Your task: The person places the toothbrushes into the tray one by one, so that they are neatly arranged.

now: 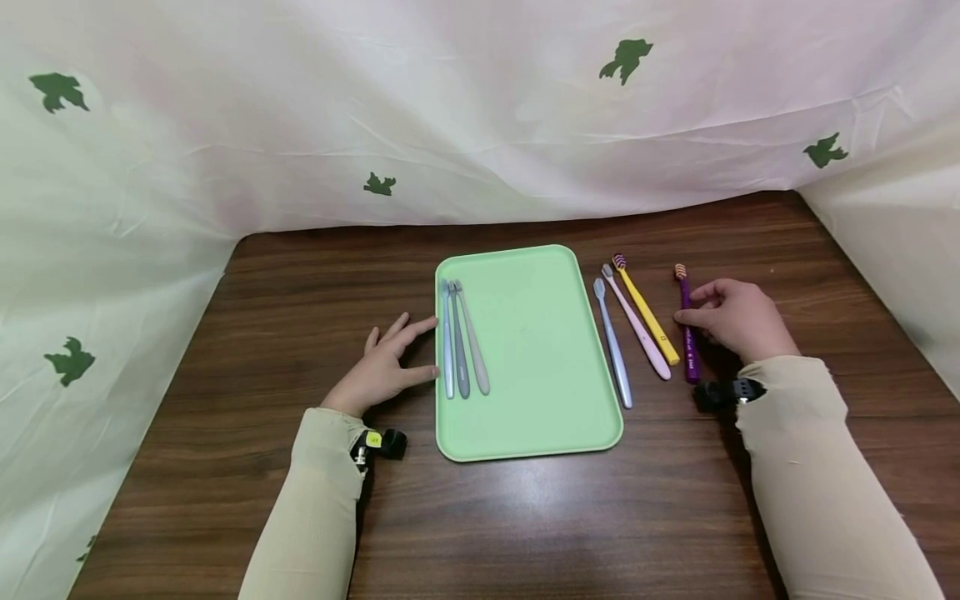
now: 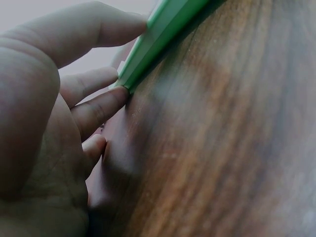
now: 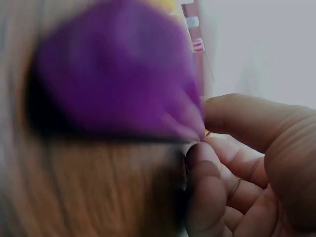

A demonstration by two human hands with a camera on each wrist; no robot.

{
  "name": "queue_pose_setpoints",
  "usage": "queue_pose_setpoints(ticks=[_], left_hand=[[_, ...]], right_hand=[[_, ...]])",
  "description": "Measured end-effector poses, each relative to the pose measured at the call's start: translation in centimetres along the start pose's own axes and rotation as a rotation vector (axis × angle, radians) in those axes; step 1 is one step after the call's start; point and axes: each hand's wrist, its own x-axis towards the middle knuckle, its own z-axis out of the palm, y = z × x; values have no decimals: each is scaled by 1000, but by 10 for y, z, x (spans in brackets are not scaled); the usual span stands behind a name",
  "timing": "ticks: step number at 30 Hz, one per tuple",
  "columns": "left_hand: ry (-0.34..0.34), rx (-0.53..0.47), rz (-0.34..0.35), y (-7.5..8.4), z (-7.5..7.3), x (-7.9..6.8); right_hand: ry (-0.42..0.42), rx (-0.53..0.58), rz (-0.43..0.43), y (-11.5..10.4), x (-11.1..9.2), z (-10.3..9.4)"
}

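Observation:
My left hand (image 1: 382, 371) is spread at the left edge of a light green tray (image 1: 540, 350), its thumb and fingertips touching the rim. The left wrist view shows the tray's side (image 2: 153, 42) against those fingers. On the tray's left part lie a light blue toothbrush (image 1: 448, 350), a dark grey toothbrush (image 1: 460, 354) and a light grey toothbrush (image 1: 476, 354), heads away from me. To the right, my right hand (image 1: 738, 317) pinches a purple toothbrush (image 1: 692, 362) between thumb and fingers. Its handle end (image 3: 113, 74) looms large and blurred in the right wrist view.
Between tray and right hand lie a blue toothbrush (image 1: 615, 354), close along the tray's right edge, a pink toothbrush (image 1: 641, 329) and a yellow toothbrush (image 1: 651, 317). Everything rests on a dark wooden table (image 1: 525, 533). White cloth (image 1: 480, 108) with green leaf shapes hangs behind and at the sides.

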Motion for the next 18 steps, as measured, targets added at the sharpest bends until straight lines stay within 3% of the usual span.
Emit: queue_pose_setpoints(ticks=[8, 18], left_hand=[[-7, -9, -10, 2, -2, -2], [-8, -8, -4, 3, -2, -2]], right_hand=[[2, -25, -14, -5, 0, 3], [0, 21, -23, 0, 0, 2]])
